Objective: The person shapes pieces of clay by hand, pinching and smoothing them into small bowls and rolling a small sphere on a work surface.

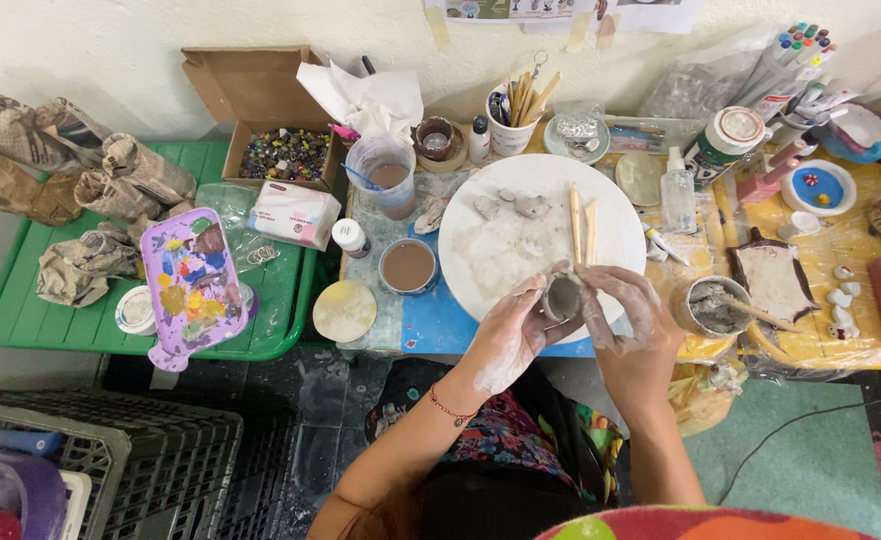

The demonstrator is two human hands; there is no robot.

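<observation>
Above a cluttered craft table [430,320], the clay-dusted left hand [508,335] cups a small grey clay pot [562,297] while the right hand [628,318] pinches its wall; gentle, even pressure seems wise.

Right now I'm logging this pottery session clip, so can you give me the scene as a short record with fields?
Setting: cluttered craft table against a wall
Left hand: left hand, smeared with clay, cups the small clay pot
Right hand: right hand pinches the pot's rim
Work surface: round white board with clay bits and two wooden sticks
Nearby left: cup of muddy water, paint palette on a green tray
Nearby right: tub of clay slip
</observation>
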